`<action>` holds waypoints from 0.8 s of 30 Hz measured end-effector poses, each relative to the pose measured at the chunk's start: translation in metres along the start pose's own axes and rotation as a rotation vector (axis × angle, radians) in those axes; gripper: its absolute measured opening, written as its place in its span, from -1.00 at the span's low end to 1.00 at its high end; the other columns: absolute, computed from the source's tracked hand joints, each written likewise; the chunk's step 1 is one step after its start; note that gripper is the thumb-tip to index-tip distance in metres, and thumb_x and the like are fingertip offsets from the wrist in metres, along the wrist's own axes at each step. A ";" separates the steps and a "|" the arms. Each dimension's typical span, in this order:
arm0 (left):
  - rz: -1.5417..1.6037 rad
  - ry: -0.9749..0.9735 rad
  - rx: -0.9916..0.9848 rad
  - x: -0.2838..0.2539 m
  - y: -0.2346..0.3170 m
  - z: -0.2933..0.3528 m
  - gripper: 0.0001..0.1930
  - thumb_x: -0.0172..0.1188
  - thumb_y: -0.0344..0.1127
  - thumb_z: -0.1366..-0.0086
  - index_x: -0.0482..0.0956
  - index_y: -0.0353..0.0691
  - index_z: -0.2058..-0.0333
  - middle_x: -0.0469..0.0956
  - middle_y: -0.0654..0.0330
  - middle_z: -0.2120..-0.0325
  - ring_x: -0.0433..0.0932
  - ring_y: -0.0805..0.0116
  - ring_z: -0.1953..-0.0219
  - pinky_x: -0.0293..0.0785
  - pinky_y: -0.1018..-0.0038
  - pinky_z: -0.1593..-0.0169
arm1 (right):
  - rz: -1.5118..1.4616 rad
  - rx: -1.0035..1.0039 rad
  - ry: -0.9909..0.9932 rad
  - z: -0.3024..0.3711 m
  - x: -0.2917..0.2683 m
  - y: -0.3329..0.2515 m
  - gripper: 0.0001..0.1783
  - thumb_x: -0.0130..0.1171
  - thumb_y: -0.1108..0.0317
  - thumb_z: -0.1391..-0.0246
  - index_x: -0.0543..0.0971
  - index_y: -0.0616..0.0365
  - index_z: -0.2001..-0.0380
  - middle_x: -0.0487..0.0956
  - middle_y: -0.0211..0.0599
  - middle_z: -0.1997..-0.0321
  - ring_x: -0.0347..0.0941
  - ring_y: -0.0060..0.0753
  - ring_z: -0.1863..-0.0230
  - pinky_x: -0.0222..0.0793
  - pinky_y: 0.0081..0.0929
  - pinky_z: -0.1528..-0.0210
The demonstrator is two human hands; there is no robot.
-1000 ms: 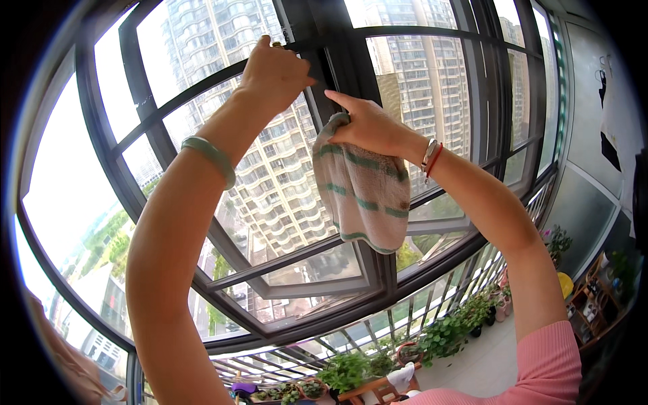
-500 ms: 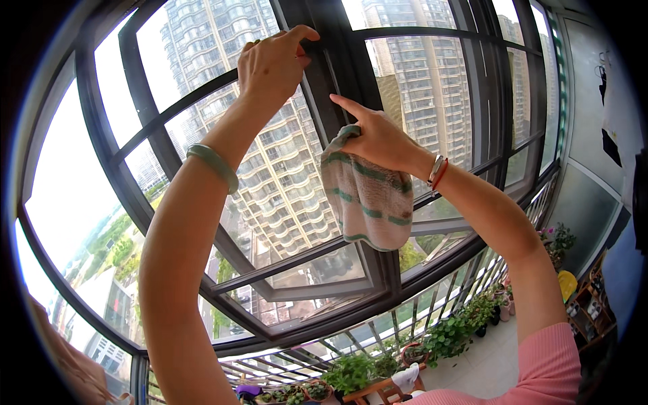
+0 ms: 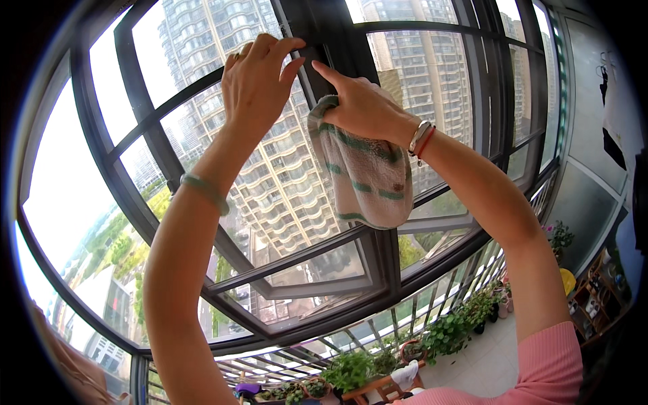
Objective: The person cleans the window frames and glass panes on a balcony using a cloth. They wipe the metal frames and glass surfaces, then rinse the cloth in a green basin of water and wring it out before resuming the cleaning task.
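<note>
My right hand (image 3: pixel 370 108) grips a whitish cloth (image 3: pixel 364 179) with green stripes, which hangs down below the palm. Its index finger stretches up and left toward the dark window frame (image 3: pixel 324 37). Close by on the left, my left hand (image 3: pixel 260 81) is raised against the window, thumb and bent fingers apart, with nothing visible in it. The left fingertips are beside the dark upright of the frame; whether they touch it I cannot tell. A green bangle (image 3: pixel 204 192) circles my left wrist, and bracelets (image 3: pixel 420 138) are on the right one.
Below the large panes, a tilted lower sash (image 3: pixel 324 287) stands ajar. Potted plants (image 3: pixel 449 334) line the railing (image 3: pixel 297 358) at the bottom. A wooden shelf (image 3: pixel 594 297) stands at the right, near a frosted panel (image 3: pixel 590 216). Tall buildings show outside.
My right hand has moved up and left with the cloth, bringing its index finger closer to the left hand. The left hand has shifted slightly left and down, away from the frame.
</note>
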State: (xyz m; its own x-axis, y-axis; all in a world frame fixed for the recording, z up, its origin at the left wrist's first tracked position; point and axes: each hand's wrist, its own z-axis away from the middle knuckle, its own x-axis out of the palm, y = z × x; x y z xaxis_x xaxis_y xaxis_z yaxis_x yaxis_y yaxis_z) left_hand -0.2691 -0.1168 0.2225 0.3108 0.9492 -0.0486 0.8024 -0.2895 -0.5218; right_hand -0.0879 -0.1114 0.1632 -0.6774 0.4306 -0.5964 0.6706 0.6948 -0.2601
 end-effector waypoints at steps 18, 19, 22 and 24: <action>-0.378 -0.449 0.099 0.005 0.013 -0.010 -0.59 0.05 0.09 -0.36 0.63 -0.14 0.31 0.55 0.19 0.70 0.62 0.28 0.52 0.46 0.32 0.33 | -0.345 0.106 -0.145 0.032 0.000 0.003 0.05 0.28 0.19 0.12 0.03 0.53 -0.34 0.56 0.31 0.10 0.55 -0.01 0.04 0.37 -0.31 -0.05; -0.363 -0.444 0.105 0.007 0.013 -0.011 -0.56 0.03 0.11 -0.37 0.63 -0.16 0.35 0.54 0.19 0.73 0.63 0.28 0.54 0.47 0.33 0.39 | -0.336 0.098 -0.158 0.035 -0.004 0.002 0.05 0.29 0.19 0.12 0.04 0.53 -0.34 0.56 0.31 0.09 0.55 -0.02 0.04 0.37 -0.31 -0.05; -0.402 -0.541 0.063 0.005 0.014 -0.012 -0.49 -0.01 0.16 -0.38 0.62 -0.18 0.43 0.55 0.18 0.72 0.63 0.26 0.55 0.50 0.37 0.48 | -0.352 0.094 -0.205 0.044 -0.001 0.002 0.04 0.32 0.21 0.12 0.05 0.53 -0.33 0.56 0.30 0.09 0.55 -0.04 0.04 0.37 -0.31 -0.05; -0.388 -0.657 -0.049 0.000 0.018 -0.020 -0.43 -0.03 0.21 -0.37 0.62 -0.19 0.50 0.58 0.18 0.67 0.65 0.22 0.52 0.56 0.36 0.42 | -0.380 0.110 -0.221 0.048 0.000 0.005 0.05 0.34 0.21 0.12 0.07 0.52 -0.33 0.56 0.28 0.08 0.55 -0.06 0.04 0.37 -0.31 -0.05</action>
State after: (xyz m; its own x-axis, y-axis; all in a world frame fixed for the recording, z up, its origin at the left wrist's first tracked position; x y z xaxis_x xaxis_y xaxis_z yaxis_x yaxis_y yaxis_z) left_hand -0.2452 -0.1246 0.2300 -0.3521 0.8580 -0.3740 0.8190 0.0890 -0.5669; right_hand -0.0699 -0.1358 0.1252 -0.8088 0.0150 -0.5880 0.4229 0.7095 -0.5637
